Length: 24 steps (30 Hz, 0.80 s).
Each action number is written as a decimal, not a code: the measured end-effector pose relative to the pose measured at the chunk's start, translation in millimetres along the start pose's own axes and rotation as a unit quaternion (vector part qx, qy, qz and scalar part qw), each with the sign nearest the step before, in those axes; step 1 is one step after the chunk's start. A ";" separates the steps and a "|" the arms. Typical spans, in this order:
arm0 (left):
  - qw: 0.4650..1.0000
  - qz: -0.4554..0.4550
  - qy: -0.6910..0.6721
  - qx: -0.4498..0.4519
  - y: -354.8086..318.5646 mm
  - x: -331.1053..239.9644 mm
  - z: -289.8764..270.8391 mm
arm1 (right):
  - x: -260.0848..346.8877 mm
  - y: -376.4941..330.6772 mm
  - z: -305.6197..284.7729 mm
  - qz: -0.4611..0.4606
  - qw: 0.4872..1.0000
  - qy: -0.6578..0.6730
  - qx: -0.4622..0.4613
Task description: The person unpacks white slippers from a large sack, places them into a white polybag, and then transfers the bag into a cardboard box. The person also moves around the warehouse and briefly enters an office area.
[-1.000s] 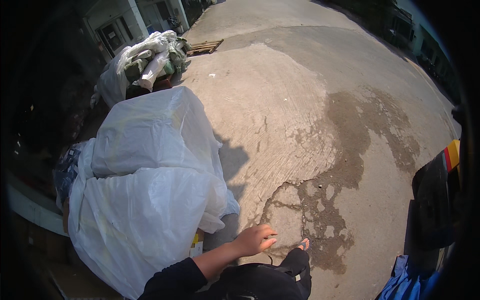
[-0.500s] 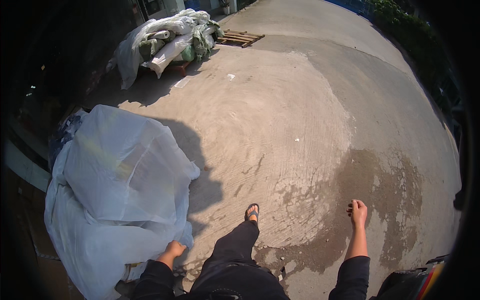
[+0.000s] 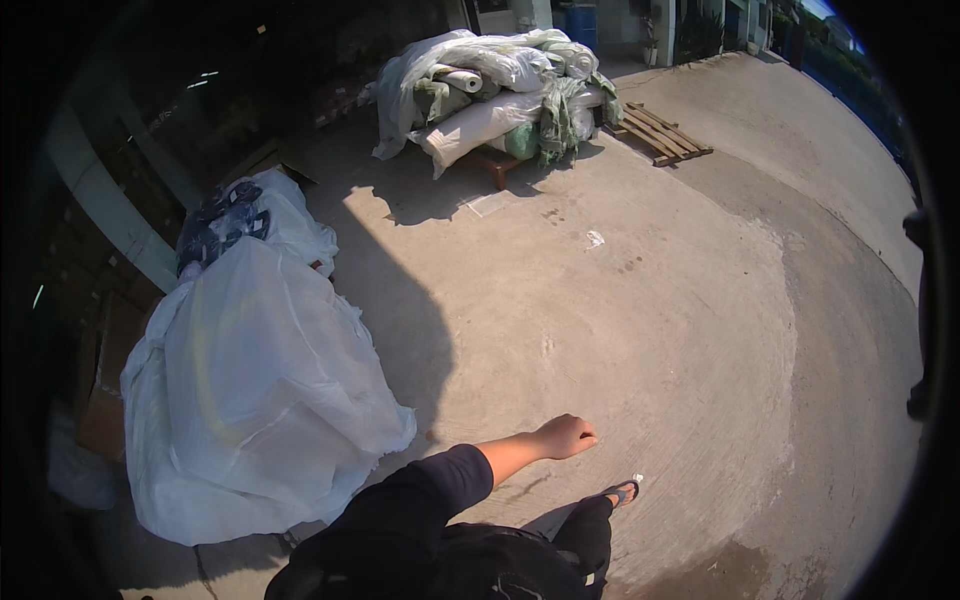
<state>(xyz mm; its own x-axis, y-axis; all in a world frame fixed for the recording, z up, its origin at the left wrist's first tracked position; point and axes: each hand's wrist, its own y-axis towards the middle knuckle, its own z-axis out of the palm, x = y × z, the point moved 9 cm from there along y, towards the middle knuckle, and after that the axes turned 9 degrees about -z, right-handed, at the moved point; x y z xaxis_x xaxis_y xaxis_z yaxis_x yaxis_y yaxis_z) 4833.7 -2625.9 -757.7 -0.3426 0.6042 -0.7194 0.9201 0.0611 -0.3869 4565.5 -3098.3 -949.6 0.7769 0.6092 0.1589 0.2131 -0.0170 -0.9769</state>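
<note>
My left hand [image 3: 565, 437] swings out in front of my body over the bare concrete, its fingers curled in and nothing visible in them. It touches no object. To its left stands a large pile covered with a translucent white plastic sheet [image 3: 270, 370], the nearest thing to it. What lies under the sheet cannot be made out. Below the hand, one foot in a dark flip-flop [image 3: 625, 491] is on the ground. My right hand is out of view.
Long wrapped rolls [image 3: 490, 110] lie heaped on a low stand farther off, with a wooden pallet [image 3: 662, 133] beside them. Behind the sheeted pile sits a plastic bag with dark contents [image 3: 235, 215]. A cardboard box [image 3: 110, 375] stands at the left, and a blue barrel [image 3: 581, 25] at the back.
My view has turned left, so the pile and rolls sit farther right. My left arm has swung forward across my body. My right hand has left the picture.
</note>
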 end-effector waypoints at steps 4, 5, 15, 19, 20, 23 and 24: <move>0.996 -0.067 0.034 -0.049 175.5 -37.8 -28.8 | 134.4 86.4 -114.3 0.003 1.000 -0.021 0.016; 0.993 -0.088 0.034 -0.066 205.4 -35.8 -40.6 | 176.6 102.8 -156.5 -0.005 1.000 -0.020 0.006; 0.834 -0.550 0.038 -0.022 303.0 136.3 -88.8 | 962.2 176.6 -633.5 -0.488 0.847 0.038 -0.208; 0.790 -0.599 0.095 0.084 499.7 140.8 -141.8 | 1127.7 187.2 -677.8 -0.559 0.796 0.081 -0.218; 0.792 -0.585 0.113 0.134 563.8 115.7 -149.8 | 1136.2 207.9 -675.4 -0.515 0.831 0.098 -0.188; 0.898 -0.392 0.195 0.045 830.6 -17.9 -228.8 | 1112.3 276.3 -662.4 -0.343 0.931 -0.059 -0.112; 0.928 -0.364 0.077 0.003 926.1 -63.9 -259.2 | 1089.3 302.5 -665.6 -0.248 0.962 -0.066 -0.089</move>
<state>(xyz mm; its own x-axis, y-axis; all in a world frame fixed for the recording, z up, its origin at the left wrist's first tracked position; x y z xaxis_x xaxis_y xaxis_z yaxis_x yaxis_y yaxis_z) 5756.9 -2402.0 -920.5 -0.8412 0.5112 -0.1762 0.4549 0.4930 -0.7416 5870.6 -2967.6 -976.8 0.4745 0.6721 0.5684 0.6455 0.1733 -0.7438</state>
